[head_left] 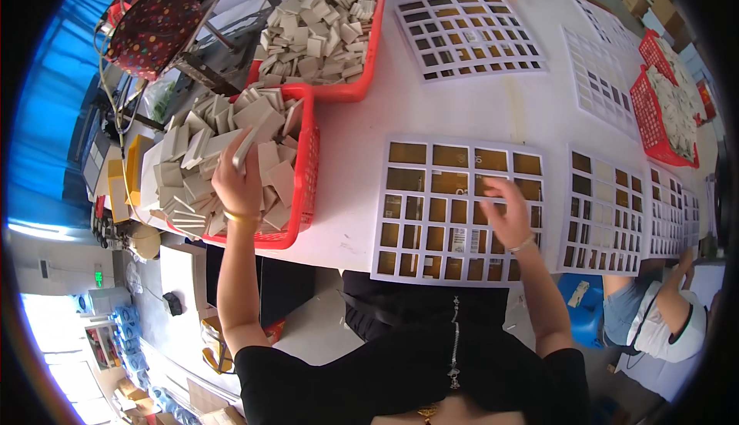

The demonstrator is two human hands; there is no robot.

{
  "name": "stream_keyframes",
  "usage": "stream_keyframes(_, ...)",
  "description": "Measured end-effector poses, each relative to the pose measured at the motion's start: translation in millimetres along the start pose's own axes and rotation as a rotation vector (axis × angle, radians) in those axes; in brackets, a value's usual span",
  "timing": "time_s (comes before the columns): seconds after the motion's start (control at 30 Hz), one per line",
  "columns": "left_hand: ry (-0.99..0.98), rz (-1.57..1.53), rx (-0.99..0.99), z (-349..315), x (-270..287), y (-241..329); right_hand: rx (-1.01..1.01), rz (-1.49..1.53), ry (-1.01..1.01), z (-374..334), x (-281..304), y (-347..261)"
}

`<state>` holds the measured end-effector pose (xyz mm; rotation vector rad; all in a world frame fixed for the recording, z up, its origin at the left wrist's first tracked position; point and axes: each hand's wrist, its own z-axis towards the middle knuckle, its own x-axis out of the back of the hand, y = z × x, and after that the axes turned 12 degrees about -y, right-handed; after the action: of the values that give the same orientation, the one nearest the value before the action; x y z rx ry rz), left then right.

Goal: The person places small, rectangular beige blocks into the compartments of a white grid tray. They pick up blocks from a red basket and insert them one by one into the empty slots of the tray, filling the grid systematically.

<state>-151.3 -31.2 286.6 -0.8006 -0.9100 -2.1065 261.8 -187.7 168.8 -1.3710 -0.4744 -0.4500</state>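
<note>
Tiles (231, 155) lay heaped in the red basket (308, 194) at the person's left — the left hand (239, 182) pinched a few upright. Right hand (508, 213), fingers loosely spread and holding nothing, hovered over the white grid template (458, 209) — its cells looked mostly unfilled, so most of the filling seemed left.
</note>
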Motion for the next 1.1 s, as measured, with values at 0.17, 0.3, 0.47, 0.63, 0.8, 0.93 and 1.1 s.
stream_keyframes(0.17,-0.273,-0.856,0.286,-55,-43,82,0.168,0.375,-0.051,21,-51,-57)
stream_keyframes(0.3,-0.505,-1.255,0.463,-86,-104,130,0.086,0.465,-0.144,23,-62,-52)
stream_keyframes(0.47,-0.605,-1.304,0.479,-74,-164,137,-0.206,0.502,0.191,15,-38,-3)
stream_keyframes(0.63,-0.881,-0.498,-0.056,-50,-231,126,-0.158,0.517,0.44,14,7,43)
stream_keyframes(0.8,-1.071,-0.393,-0.205,-38,-278,132,-0.142,0.611,0.435,16,20,35)
stream_keyframes(0.93,-1.072,-0.169,-0.286,-41,-283,143,-0.196,0.553,0.386,16,21,48)
stream_keyframes(1.1,-0.944,-0.004,-0.342,-50,-257,150,0.008,0.438,0.443,39,0,84)
